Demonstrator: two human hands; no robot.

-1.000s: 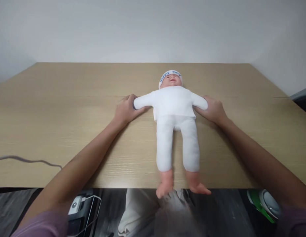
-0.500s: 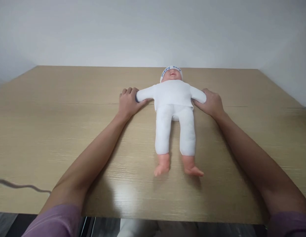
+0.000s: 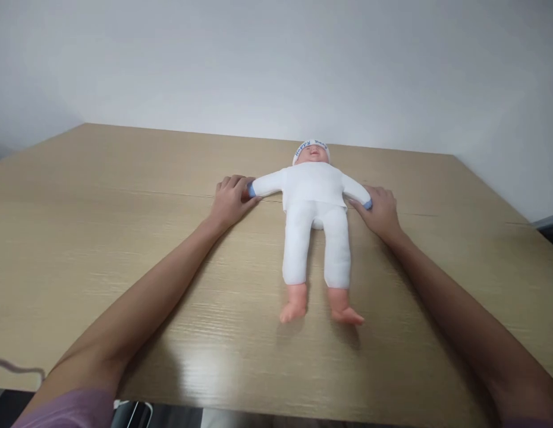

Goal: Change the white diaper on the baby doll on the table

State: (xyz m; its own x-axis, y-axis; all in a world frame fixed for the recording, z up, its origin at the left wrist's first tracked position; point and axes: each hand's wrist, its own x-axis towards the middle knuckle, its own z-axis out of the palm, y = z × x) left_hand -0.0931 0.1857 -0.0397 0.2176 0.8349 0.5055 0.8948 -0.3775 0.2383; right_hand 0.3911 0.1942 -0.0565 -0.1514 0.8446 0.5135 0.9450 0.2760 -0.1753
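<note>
A baby doll (image 3: 314, 184) lies face up on the wooden table, feet towards me and arms spread wide. It wears a white top, white trousers and a white cap (image 3: 311, 144) with blue lettering; its pink feet are bare. My left hand (image 3: 232, 199) is closed round the end of the doll's arm on the left, where a blue cuff (image 3: 252, 189) shows. On the other side, my right hand (image 3: 380, 209) grips the end of the other sleeve, beside a second blue cuff (image 3: 368, 204). The doll's hands are hidden in my grasp.
The wooden table (image 3: 232, 285) spreads out on every side of the doll, with a thin seam across it. A pale wall (image 3: 276, 65) rises behind. At the lower left a grey cord (image 3: 18, 366) lies near my forearm.
Blue cuffs now show at both sleeve ends, where only white showed before. Both hands keep hold of the doll's arms. My view has shifted and tilted slightly.
</note>
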